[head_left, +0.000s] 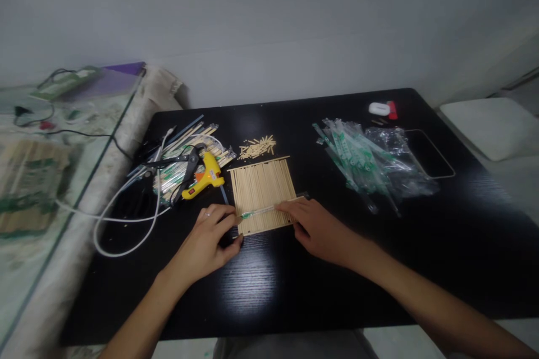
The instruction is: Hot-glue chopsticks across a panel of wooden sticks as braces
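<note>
Left hand (206,241) and right hand (324,230) touch a wrapped stick (257,211) across the wooden mat (263,185); whether they grip it is unclear. At right, green-printed wrappers (351,151) are unreadable.

head view | close above the table (328,303) | facing forward and down

Tan, striped stick panel (261,185), black table (332,286)
</note>
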Tool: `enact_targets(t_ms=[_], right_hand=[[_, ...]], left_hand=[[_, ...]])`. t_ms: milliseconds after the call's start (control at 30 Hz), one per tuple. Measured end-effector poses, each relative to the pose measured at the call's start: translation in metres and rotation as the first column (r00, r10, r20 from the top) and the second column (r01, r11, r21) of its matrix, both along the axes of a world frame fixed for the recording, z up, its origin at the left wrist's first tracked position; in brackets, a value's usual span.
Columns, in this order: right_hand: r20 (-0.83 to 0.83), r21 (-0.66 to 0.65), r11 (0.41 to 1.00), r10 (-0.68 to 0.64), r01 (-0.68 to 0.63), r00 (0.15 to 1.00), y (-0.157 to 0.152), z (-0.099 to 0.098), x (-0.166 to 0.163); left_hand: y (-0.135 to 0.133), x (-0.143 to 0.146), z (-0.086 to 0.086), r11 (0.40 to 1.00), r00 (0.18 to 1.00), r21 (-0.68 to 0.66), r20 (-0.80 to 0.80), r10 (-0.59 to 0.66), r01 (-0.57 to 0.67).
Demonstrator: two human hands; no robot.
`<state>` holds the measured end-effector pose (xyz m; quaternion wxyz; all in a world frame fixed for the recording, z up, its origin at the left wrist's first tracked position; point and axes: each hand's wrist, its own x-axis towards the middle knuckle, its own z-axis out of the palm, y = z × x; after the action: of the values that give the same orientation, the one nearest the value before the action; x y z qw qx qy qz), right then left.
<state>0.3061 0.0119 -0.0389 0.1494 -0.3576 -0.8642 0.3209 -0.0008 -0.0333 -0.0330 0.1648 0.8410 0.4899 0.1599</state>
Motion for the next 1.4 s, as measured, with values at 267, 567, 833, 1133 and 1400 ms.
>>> enact_targets(t_ms=[267, 567, 833, 1133, 1400], right_hand=[[0.000, 0.003, 1.000, 0.000, 0.000, 1.000, -0.0004, -0.0004, 0.0002], [0.002, 0.000, 1.000, -0.001, 0.001, 1.000, 0.0001, -0.0003, 0.0001], [0.007, 0.007, 1.000, 0.001, -0.001, 1.000, 0.0004, -0.0006, 0.0001], [-0.002, 0.006, 1.000, 0.003, -0.003, 1.000, 0.0001, -0.0002, -0.0002], [0.007, 0.009, 1.000, 0.001, -0.001, 1.000, 0.0002, 0.0009, -0.0005]], left_hand=[[0.0001, 0.0020, 0.0017, 1.000, 1.000, 0.001, 0.026, 0.014, -0.014], [0.0000, 0.0007, 0.0011, 1.000, 1.000, -0.003, 0.014, 0.007, -0.007], [-0.0005, 0.0018, 0.0012, 0.999, 1.000, -0.018, 0.009, 0.027, -0.027], [0.0001, 0.0020, 0.0013, 1.000, 1.000, -0.003, 0.021, 0.023, -0.023], [0.0001, 0.0009, 0.0007, 1.000, 1.000, -0.010, 0.011, 0.015, -0.015]])
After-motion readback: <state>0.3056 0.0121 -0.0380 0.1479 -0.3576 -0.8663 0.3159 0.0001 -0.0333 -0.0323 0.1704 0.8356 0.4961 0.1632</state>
